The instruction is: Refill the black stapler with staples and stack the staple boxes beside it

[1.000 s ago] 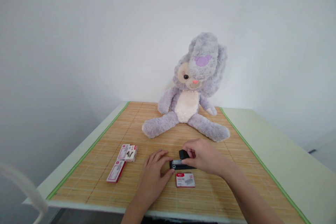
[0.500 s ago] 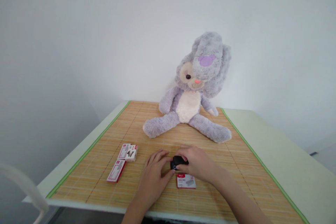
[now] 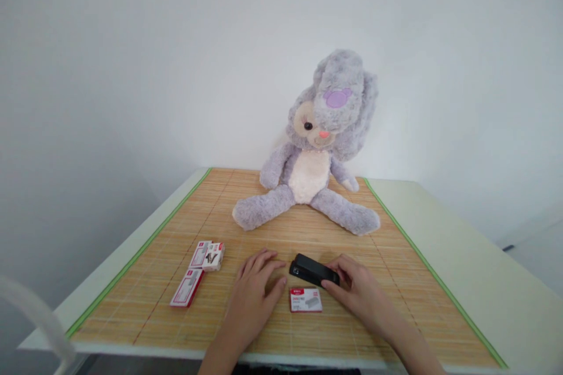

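A black stapler [image 3: 311, 269] lies on the bamboo mat, angled slightly, in front of the plush toy. My right hand [image 3: 358, 288] grips its right end between thumb and fingers. To the left of the stapler, my left hand [image 3: 257, 290] rests on the mat with fingers apart, holding nothing and not touching the stapler. Between the hands, just nearer than the stapler, sits a small red and white staple box [image 3: 306, 300] lying flat.
A grey plush rabbit [image 3: 310, 173] sits against the wall at the back. On the left lie two flat red-and-white boxes [image 3: 187, 288] and a small white box [image 3: 215, 257] with a clip picture. The bamboo mat [image 3: 145, 281] has green edges. A pale blurred curved thing [image 3: 39, 316] is at lower left.
My right hand has slid rightward to the stapler's right end, uncovering most of its body. My left hand has come away from the stapler's left end. The whole view has shifted slightly.
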{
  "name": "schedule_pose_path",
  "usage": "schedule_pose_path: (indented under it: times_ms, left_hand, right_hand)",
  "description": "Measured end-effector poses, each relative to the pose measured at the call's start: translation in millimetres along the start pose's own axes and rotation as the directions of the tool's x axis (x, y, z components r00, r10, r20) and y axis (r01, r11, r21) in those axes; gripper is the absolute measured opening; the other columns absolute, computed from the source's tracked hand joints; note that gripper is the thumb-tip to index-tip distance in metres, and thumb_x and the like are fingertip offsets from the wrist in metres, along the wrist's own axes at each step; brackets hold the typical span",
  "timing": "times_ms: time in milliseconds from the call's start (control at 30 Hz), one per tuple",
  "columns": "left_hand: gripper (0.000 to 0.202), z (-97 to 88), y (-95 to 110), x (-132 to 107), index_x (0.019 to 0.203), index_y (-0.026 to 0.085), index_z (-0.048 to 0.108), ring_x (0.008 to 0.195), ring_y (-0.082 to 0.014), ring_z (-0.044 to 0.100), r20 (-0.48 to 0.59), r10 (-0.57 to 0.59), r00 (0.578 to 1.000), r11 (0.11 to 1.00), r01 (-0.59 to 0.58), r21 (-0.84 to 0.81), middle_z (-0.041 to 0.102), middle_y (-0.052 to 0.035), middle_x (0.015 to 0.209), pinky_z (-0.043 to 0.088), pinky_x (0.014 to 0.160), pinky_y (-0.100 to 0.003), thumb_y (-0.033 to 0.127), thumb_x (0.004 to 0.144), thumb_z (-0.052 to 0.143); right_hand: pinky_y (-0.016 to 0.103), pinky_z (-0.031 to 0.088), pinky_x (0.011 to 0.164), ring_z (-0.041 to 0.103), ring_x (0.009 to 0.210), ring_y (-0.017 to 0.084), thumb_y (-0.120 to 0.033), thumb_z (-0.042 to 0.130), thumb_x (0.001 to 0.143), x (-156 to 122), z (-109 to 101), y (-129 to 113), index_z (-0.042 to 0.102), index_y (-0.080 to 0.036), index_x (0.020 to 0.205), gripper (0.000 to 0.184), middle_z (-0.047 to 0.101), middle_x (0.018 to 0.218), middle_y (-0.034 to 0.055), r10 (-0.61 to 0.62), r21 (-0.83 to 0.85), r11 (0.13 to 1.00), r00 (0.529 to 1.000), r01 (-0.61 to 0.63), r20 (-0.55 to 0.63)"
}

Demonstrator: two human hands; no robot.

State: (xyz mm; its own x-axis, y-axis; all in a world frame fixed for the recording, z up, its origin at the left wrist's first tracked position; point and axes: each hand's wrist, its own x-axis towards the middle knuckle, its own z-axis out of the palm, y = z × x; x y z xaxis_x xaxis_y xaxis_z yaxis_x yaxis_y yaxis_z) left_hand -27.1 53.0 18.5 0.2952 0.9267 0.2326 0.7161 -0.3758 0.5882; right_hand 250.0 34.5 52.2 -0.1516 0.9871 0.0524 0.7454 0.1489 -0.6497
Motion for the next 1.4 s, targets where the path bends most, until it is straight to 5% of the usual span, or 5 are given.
schedule_pose_path:
  times_ms: [333, 567, 833, 1033, 1400]
  left_hand:
    - [0.045, -3.4, 39.8, -9.1, 0.122, 0.034, 0.067, 0.116, -0.0285, 0.057, 0.161, 0.148, 0.976, 0.985, -0.132, -0.107, 0.066, -0.0044, 0.120, 0.046, 0.104, -0.044, 0.034, 0.078, 0.076]
    - [0.052, 8.6, 36.5, -4.5, 0.126, 0.033, 0.062, 0.112, -0.0271, 0.061, 0.054, 0.052, 0.997, 0.999, -0.052, 0.010, 0.069, -0.0020, 0.120, 0.043, 0.103, -0.045, 0.019, 0.076, 0.065]
    - [0.050, 7.5, 31.2, -8.9, 0.123, 0.030, 0.063, 0.112, -0.0302, 0.064, 0.004, -0.028, 1.000, 1.000, 0.028, 0.013, 0.071, -0.0047, 0.120, 0.045, 0.102, -0.047, 0.048, 0.078, 0.076]
    - [0.062, -10.7, 28.4, -8.9, 0.120, 0.034, 0.064, 0.107, -0.0287, 0.064, 0.173, -0.001, 0.985, 1.000, 0.006, -0.030, 0.069, -0.0015, 0.116, 0.048, 0.094, -0.041, 0.037, 0.063, 0.088]
    - [0.057, 7.2, 45.1, -1.4, 0.114, 0.032, 0.066, 0.112, -0.0275, 0.059, 0.138, 0.042, 0.990, 0.998, -0.033, -0.062, 0.062, -0.0031, 0.119, 0.046, 0.095, -0.038, 0.046, 0.065, 0.091]
  right_hand:
    - [0.033, 0.042, 0.065, 0.057, 0.069, 0.020, -0.044, 0.064, 0.092, -8.9, 16.4, 0.6, 0.075, -0.023, 0.102, 0.027, 0.059, 0.075, 0.0012, 0.069, 0.029, 0.997, 0.983, -0.065, -0.171]
    - [0.032, 0.037, 0.059, 0.055, 0.061, 0.021, -0.054, 0.057, 0.093, -18.4, 31.4, -5.1, 0.069, -0.021, 0.128, 0.050, 0.056, 0.066, -0.0012, 0.200, 0.044, 0.980, 0.949, -0.195, -0.245]
    - [0.031, 0.036, 0.057, 0.057, 0.060, 0.021, -0.063, 0.059, 0.091, -30.6, 41.8, 1.0, 0.066, -0.019, 0.130, 0.060, 0.055, 0.062, -0.0029, 0.262, 0.095, 0.963, 0.958, -0.251, -0.118]
    - [0.030, 0.040, 0.061, 0.060, 0.066, 0.019, -0.047, 0.069, 0.087, -35.1, 30.6, 3.8, 0.059, -0.019, 0.143, 0.064, 0.061, 0.070, -0.0023, 0.218, 0.160, 0.962, 0.975, -0.221, 0.038]
    - [0.027, 0.041, 0.060, 0.059, 0.062, 0.016, -0.032, 0.071, 0.083, -43.0, 42.0, 15.2, 0.061, -0.026, 0.145, 0.063, 0.066, 0.073, -0.0026, 0.160, 0.151, 0.973, 0.982, -0.174, 0.095]
